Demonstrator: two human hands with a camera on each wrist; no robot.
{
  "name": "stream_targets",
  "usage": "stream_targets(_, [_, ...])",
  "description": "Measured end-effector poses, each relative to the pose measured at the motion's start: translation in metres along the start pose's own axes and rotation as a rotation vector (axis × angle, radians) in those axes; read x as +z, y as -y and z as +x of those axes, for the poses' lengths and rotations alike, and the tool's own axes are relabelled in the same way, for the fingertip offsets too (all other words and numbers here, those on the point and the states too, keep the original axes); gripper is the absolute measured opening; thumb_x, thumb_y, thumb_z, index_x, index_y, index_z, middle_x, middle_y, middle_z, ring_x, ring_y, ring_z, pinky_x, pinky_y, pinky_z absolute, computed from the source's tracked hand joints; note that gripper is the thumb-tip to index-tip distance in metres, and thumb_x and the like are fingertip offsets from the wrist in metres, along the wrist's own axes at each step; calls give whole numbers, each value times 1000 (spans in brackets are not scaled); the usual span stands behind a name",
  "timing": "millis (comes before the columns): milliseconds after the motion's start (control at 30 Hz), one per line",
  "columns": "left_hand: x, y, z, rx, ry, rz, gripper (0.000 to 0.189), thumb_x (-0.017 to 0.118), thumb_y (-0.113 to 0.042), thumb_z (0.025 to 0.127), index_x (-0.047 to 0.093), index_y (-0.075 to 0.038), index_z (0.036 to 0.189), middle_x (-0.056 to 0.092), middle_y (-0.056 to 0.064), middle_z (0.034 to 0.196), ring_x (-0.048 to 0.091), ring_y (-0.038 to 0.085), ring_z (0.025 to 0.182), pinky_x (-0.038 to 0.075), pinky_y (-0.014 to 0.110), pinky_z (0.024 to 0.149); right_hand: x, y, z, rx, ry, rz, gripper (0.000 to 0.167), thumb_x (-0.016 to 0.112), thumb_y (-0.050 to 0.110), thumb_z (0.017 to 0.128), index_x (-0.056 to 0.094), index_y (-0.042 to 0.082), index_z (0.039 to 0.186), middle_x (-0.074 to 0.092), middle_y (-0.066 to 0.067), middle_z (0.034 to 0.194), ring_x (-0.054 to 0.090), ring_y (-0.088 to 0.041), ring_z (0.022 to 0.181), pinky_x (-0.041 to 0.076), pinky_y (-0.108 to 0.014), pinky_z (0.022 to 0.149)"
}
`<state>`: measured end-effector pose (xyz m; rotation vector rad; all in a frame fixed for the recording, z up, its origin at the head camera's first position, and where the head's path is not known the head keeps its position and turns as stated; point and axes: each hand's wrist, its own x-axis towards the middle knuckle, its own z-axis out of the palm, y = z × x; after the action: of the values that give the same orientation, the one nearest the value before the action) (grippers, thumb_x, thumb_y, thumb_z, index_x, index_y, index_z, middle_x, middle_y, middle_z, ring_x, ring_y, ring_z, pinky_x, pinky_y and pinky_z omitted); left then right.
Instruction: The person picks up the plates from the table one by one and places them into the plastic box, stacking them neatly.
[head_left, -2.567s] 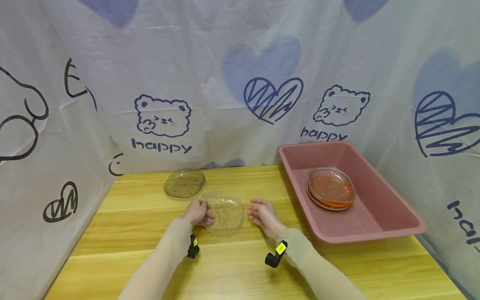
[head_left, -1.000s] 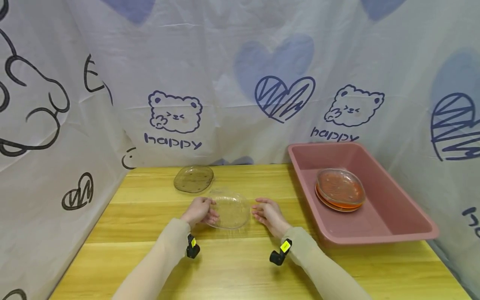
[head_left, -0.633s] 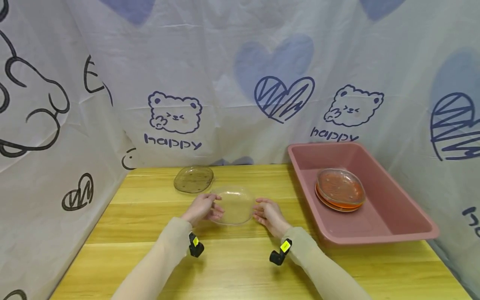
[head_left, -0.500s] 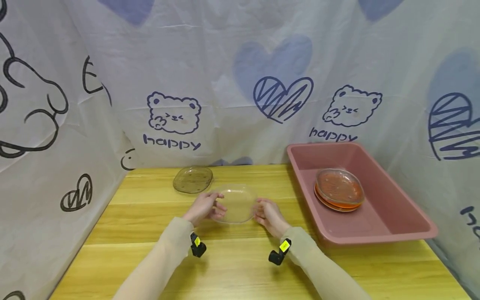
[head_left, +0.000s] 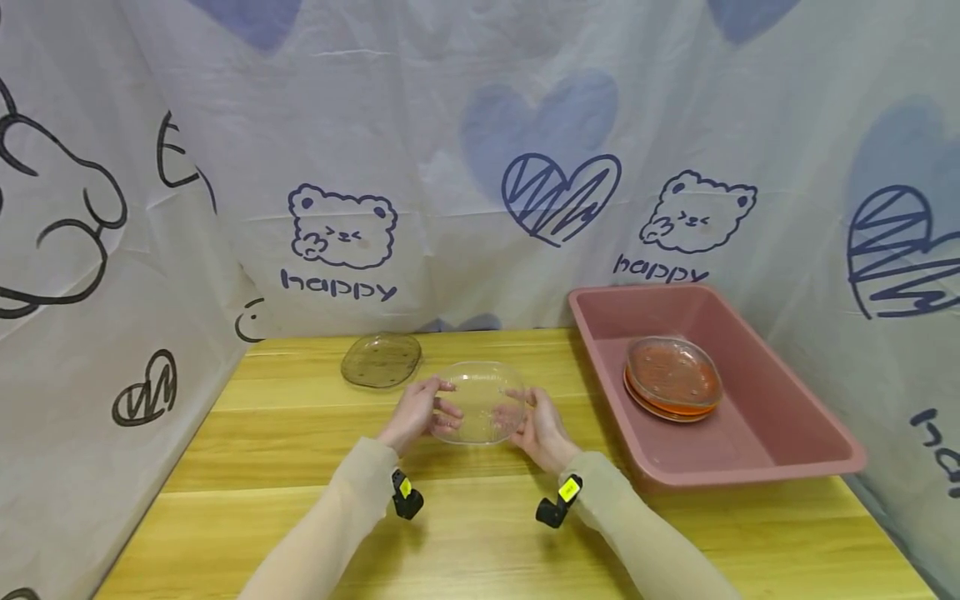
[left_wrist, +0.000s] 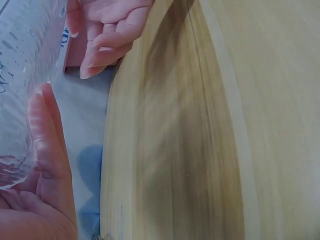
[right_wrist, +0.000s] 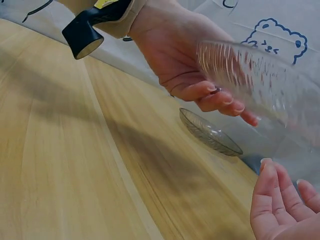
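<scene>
A clear, rounded plate [head_left: 478,400] with a ribbed underside [right_wrist: 250,75] is held above the wooden table. My left hand [head_left: 408,417] grips its left edge, thumb over the rim and fingers beneath, as the right wrist view shows from the side. The right hand [head_left: 546,433] is at the plate's right edge, its fingers seen through the clear material. In the right wrist view those fingers [right_wrist: 275,200] are loosely bent just below the plate, with a gap between. A smoky grey plate [head_left: 381,361] lies on the table behind the left hand.
On the right stands a pink plastic bin [head_left: 618,417]. Inside it, a clear plate [head_left: 673,367] tops a stack with orange plates [head_left: 678,409]. A printed white curtain [head_left: 450,167] closes off the back and sides of the wooden table [head_left: 480,533].
The left hand has raised the clear plate and carried it slightly right, toward the right hand. The plate's right edge now overlaps the right fingers. Bin and grey plate stay put.
</scene>
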<state>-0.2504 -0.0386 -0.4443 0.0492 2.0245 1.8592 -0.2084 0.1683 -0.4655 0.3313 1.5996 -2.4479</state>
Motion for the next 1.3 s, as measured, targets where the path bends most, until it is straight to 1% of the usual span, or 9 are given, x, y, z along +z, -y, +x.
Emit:
stream_targets(67, [2,2,1,11,-10,-6,47,26,-29,112,53,2,133,67,4,75,67,13,58,59,24,53,0,0,1,11,-6,8,53,21,37,108,49,3,137,72,-13,115,70,-18,95,57,-30,86])
stream_targets(167, [4,5,3,31,-28,-10,48,25,-28,111,52,4,134,67,5,75,68,13,57,60,25,53,0,0,3,26,-12,-7,58,18,42,109,42,2,144,64,-24,133,69,-19,99,57,-29,88])
stream_targets(267, [7,8,3,44,-46,-5,48,25,-28,111,50,5,136,68,7,78,68,14,58,61,27,54,2,1,3,28,0,-24,59,21,43,108,38,2,147,52,-31,145,67,-20,101,57,-28,87])
stream_targets(333, [8,10,3,50,-52,0,48,25,-28,111,49,5,136,69,10,82,69,15,60,62,29,56,3,1,4,14,13,-38,55,27,40,107,38,1,145,55,-31,139,66,-19,99,58,-26,84])
stream_targets(467, [12,12,1,47,-52,7,45,27,-27,110,47,4,136,71,14,90,70,16,64,62,31,59,5,1,5,-2,8,-74,41,41,29,103,44,1,134,66,-14,109,65,-13,83,59,-22,75])
stream_targets(567, [14,13,0,43,-44,6,45,28,-26,109,46,5,137,72,16,94,72,17,67,62,32,60,6,-1,7,5,-25,-124,40,45,19,101,43,-1,136,65,-7,100,62,-11,77,57,-20,70])
stream_targets(800, [14,14,0,22,-37,45,49,27,-31,110,45,3,140,73,18,101,73,16,71,58,29,60,6,-4,11,32,-83,-192,45,42,8,100,38,-1,144,66,-14,110,61,-11,75,52,-20,66])
stream_targets(1133, [11,10,1,30,-33,78,52,25,-34,110,45,2,142,71,25,114,72,13,69,61,39,67,6,-2,9,27,-94,-191,44,39,7,101,40,-2,143,66,-13,106,62,-11,73,54,-21,66])
stream_targets(1300, [6,9,1,49,-65,111,53,24,-37,111,46,-1,142,71,19,112,70,12,71,58,36,67,6,1,8,23,-113,-179,43,40,6,99,42,-1,142,67,-9,99,62,-10,70,55,-20,64])
